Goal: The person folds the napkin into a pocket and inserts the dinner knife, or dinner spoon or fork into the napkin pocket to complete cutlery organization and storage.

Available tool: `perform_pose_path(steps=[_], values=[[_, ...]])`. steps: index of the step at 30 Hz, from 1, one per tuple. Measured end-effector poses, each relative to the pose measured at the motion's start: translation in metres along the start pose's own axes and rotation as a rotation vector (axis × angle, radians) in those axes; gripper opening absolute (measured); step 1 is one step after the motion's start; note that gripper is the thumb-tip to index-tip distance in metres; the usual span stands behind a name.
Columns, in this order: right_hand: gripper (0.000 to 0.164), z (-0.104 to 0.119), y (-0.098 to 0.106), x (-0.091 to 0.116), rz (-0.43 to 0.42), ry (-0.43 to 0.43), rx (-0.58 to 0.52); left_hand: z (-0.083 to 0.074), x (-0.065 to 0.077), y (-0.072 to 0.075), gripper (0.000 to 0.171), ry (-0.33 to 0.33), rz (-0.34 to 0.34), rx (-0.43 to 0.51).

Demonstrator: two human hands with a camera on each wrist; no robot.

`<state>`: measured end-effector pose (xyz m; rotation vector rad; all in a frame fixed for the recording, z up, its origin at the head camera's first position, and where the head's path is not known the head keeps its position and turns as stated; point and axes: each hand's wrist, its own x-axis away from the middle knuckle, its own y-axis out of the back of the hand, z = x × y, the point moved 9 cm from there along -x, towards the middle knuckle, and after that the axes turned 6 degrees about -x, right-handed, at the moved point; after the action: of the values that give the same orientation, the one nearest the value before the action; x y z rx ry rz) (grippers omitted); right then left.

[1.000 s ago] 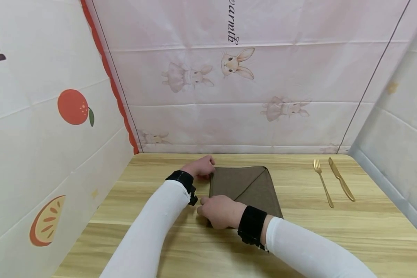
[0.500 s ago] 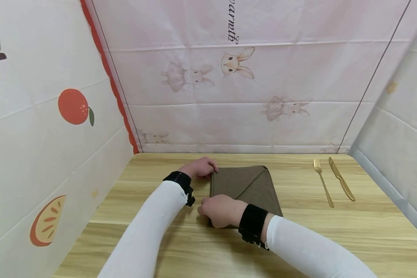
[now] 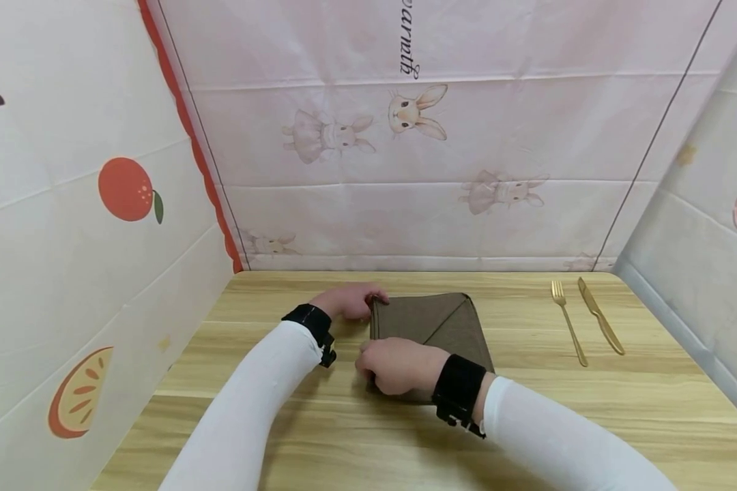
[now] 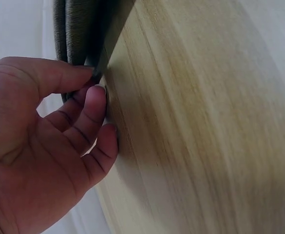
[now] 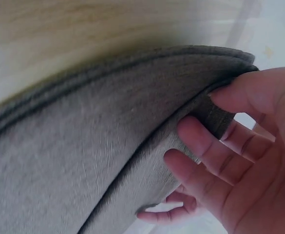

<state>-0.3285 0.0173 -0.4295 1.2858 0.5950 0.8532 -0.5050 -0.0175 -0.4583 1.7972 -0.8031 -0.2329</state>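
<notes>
A folded brown cloth napkin (image 3: pixel 413 317) lies on the table, a diagonal fold line running across its top. My left hand (image 3: pixel 349 301) is at its far left corner; in the left wrist view the thumb and fingertips pinch the layered edge of the napkin (image 4: pixel 76 29). At the near left corner is my right hand (image 3: pixel 399 365), palm side hidden from the head camera. Seen from the right wrist, the thumb and forefinger pinch a corner of the napkin (image 5: pixel 84 131), while the other fingers lie spread below the flap. Its stacked layers show along one edge.
To the right of the napkin lie a gold fork (image 3: pixel 566 317) and a gold knife (image 3: pixel 600 315), side by side. The wooden table (image 3: pixel 233 334) ends at a printed back curtain (image 3: pixel 405 225), with patterned walls left and right.
My right hand has shifted slightly right and away from me at the near corner. My left fingers have come down over the far left corner. The fork and knife have stayed put.
</notes>
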Motion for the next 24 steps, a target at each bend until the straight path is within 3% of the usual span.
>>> perform_pose_path(steps=[5,9,16,24], values=[[0.026,-0.006,0.012,0.009,-0.033,0.040,-0.081,-0.009,0.003,0.000,0.056,-0.037,0.019,-0.017],[0.026,-0.009,0.020,0.018,-0.058,0.051,-0.136,-0.008,0.001,0.000,0.047,-0.046,-0.037,-0.007],[0.027,-0.013,0.028,0.030,-0.101,0.059,-0.171,-0.001,-0.001,-0.001,0.033,-0.034,-0.149,0.015],[0.028,-0.014,0.040,0.040,-0.138,0.086,-0.173,0.009,0.001,0.001,0.033,0.019,-0.169,0.091]])
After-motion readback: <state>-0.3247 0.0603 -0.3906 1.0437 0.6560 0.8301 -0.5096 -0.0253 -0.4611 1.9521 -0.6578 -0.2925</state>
